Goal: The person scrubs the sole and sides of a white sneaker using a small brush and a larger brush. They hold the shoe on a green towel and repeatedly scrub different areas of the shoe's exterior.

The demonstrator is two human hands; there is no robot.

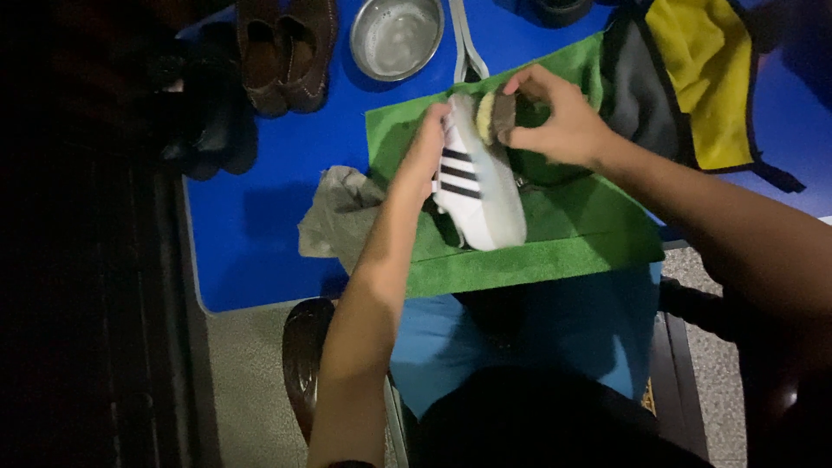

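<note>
Black shoes: They lay at the far left edge of the blue table, half lost in the dark.
Brown shoes: A pair sat side by side near the top, just left of the steel bowl.
Grey rag: It lay crumpled on the table, touching the left edge of the green mat.
Left hand: My fingers were closed around the side of the sneaker, close to the black stripes, and I held it tipped up so its pale sole faced me.
Sneaker: It was white with three black stripes, held just above the mat in the middle of the table.
How it handled: I judged it light, with a stiff sole and a softer upper that would give under a squeeze. The smooth side could slip, so the firmest hold seemed to be across the middle, thumb on one side and fingers on the other.
Right hand: I gripped a small brush, fingers wrapped over its dark back, with its pale bristles pressed against the far end of the sole.
Yellow-and-grey cloth: It lay at the right, past the mat.
</note>
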